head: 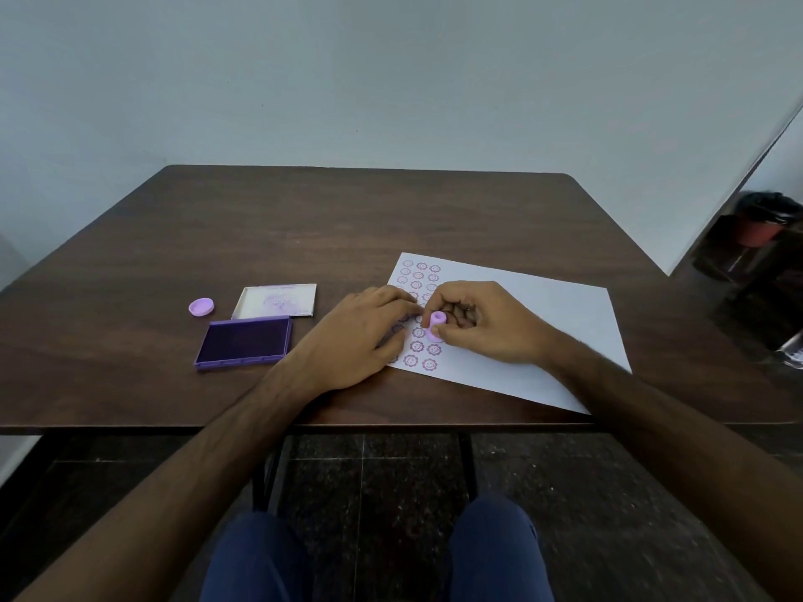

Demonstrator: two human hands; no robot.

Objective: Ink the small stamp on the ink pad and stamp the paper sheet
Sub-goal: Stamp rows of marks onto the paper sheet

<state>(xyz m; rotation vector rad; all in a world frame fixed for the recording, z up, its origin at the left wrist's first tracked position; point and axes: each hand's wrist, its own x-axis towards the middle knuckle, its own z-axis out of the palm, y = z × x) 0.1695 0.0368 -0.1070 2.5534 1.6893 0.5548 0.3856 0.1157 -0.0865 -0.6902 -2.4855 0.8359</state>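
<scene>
A white paper sheet (543, 323) lies on the right half of the brown table (304, 228), with several purple smiley flower prints in columns along its left side. My right hand (482, 323) grips a small lilac stamp (436, 325) between thumb and fingers, and the stamp stands on the paper among the prints. My left hand (360, 336) lies flat, fingers spread, on the sheet's left edge and covers some prints. The open purple ink pad (243, 341) sits to the left of my left hand, apart from it.
The ink pad's white lid (276, 301) lies just behind the pad. A small lilac cap (201, 306) rests further left. Dark objects stand on the floor beyond the table's right side (760, 236). My knees are below the table's near edge.
</scene>
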